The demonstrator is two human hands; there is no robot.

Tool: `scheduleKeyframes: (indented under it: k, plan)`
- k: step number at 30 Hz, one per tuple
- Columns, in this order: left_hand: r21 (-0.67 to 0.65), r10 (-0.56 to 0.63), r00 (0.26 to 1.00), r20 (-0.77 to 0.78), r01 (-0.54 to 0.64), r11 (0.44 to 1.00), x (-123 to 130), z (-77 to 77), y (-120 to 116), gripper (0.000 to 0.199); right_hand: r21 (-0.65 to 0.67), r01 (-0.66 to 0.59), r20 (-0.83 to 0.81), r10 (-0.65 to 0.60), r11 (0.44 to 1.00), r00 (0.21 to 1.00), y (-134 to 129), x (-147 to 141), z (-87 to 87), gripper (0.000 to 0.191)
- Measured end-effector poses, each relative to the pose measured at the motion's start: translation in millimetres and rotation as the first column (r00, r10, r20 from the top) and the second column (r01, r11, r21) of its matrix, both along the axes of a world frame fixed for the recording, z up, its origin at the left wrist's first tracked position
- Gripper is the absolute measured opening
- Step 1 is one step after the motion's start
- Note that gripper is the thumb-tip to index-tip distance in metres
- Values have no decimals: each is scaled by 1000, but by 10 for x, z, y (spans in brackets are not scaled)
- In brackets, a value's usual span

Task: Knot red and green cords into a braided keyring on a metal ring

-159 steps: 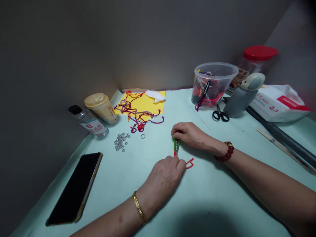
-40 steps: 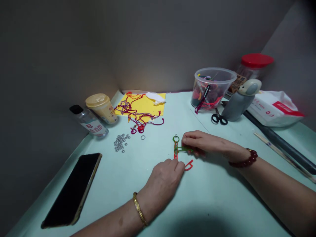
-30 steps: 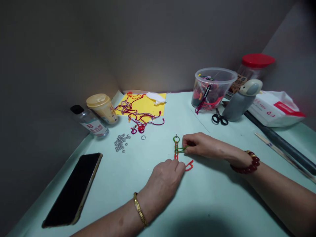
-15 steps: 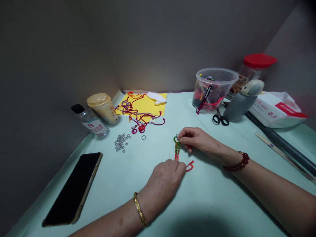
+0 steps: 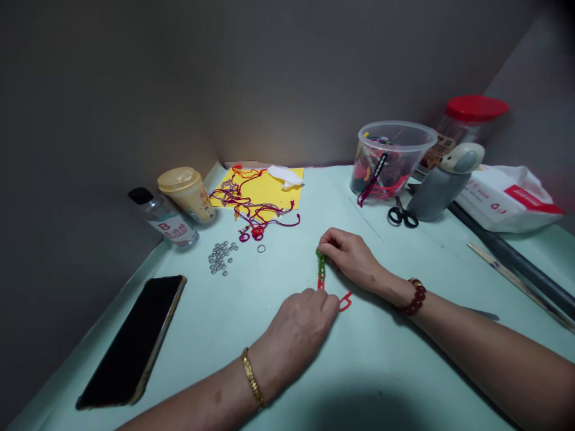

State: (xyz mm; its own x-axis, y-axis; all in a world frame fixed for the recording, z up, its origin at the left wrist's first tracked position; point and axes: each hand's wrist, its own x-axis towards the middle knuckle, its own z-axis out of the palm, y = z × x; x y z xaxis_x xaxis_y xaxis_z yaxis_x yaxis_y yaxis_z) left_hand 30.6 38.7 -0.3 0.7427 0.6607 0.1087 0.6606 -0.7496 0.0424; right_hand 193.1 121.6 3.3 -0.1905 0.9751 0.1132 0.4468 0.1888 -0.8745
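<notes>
A knotted red and green cord (image 5: pixel 320 269) lies upright on the pale green table cover (image 5: pixel 386 371), its top end pinched in my right hand (image 5: pixel 348 257). My left hand (image 5: pixel 300 329) presses on its lower red part, and the fingers hide that stretch. A red cord loop (image 5: pixel 345 302) sticks out just beyond my left fingertips. A gold bangle (image 5: pixel 252 378) circles my left wrist, and a red bead bracelet (image 5: pixel 413 298) circles my right.
Beyond my hands are loose metal rings (image 5: pixel 218 258), tangled threads on yellow paper (image 5: pixel 274 188), and a black phone (image 5: pixel 130 341) at left. To the right stand a plastic tub of cords (image 5: pixel 393 158), black scissors (image 5: pixel 403 216), and a red-lidded jar (image 5: pixel 474 109).
My right hand has moved left and now pinches the cord's top, hiding the green loop and ring seen earlier. My left hand has stayed in place on the lower cord.
</notes>
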Motion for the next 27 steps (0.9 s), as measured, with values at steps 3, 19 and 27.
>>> scheduleKeyframes:
  k: [3, 19, 27]
  plan:
    - [-3, -25, 1000, 7, 25, 1000, -5, 4, 8, 18, 107, 3, 89, -13, 994, 996, 20, -26, -21, 12]
    - [34, -11, 1000, 12, 11, 999, -39, -9, -31, 14, 143, -1, 50, -6, 990, 999, -19, -32, -111, 8]
    - [-300, 226, 946, 233, -151, 942, -100, 93, -63, 11, 125, 153, 61, -161, 980, 985, -200, 199, -11, 22]
